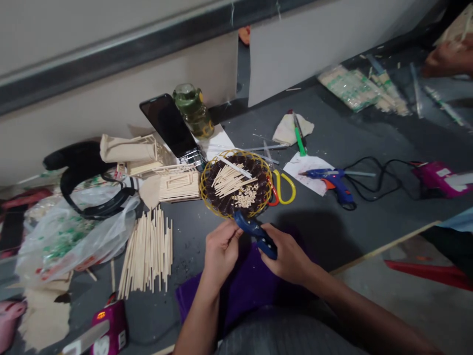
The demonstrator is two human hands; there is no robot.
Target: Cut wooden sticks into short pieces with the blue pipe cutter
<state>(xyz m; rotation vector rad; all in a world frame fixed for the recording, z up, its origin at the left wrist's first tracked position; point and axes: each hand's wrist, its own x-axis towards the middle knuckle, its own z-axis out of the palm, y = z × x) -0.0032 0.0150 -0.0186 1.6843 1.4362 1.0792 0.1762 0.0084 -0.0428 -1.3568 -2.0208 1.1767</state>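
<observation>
My right hand (286, 254) is closed around a dark blue hand cutter (254, 229) with curved handles. The cutter's far end reaches over the near rim of a round woven basket (207, 199). My left hand (221, 249) pinches close to the cutter's tip; anything between its fingers is too small or hidden to make out. Inside the basket lie thin wooden sticks (229, 181) and a heap of short cut stick pieces (246, 196). Beneath both hands, a purple cloth (251, 281) covers the table edge and my lap.
Left are loose sticks (148, 251), stick-built models (179, 186) and a plastic bag (81, 231). A phone (170, 123) leans by a green jar (194, 111). Yellow-handled scissors (286, 190) and a blue glue gun (328, 177) with cable lie right. Another person's hand (449, 56) is far right.
</observation>
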